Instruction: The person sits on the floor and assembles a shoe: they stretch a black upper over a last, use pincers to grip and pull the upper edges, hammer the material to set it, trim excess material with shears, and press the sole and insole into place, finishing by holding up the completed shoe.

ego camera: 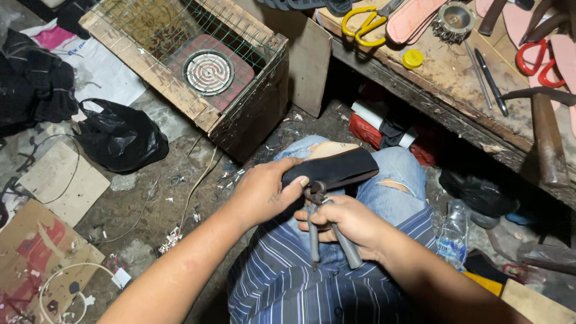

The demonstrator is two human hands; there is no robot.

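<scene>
Here, black shoe (333, 168) in left hand (264, 192), pincers (317, 207) below

free: floor patch left of knees | blocked: wooden crate (252, 114) ahead, workbench (456, 102) right

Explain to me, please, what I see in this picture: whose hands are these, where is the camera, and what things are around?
There is one picture, taken by a camera worn on a person's head, looking down at that person's own lap and hands. No machine is here. The left hand holds a black shoe piece on the knee. The right hand holds metal pincers, whose jaws touch the edge of the shoe piece. At the upper right is a wooden workbench with yellow-handled scissors, a hammer, pink insoles and a yellow cap. At the upper left stands a wooden box holding an electric hot plate. A black plastic bag lies on the floor.
</scene>
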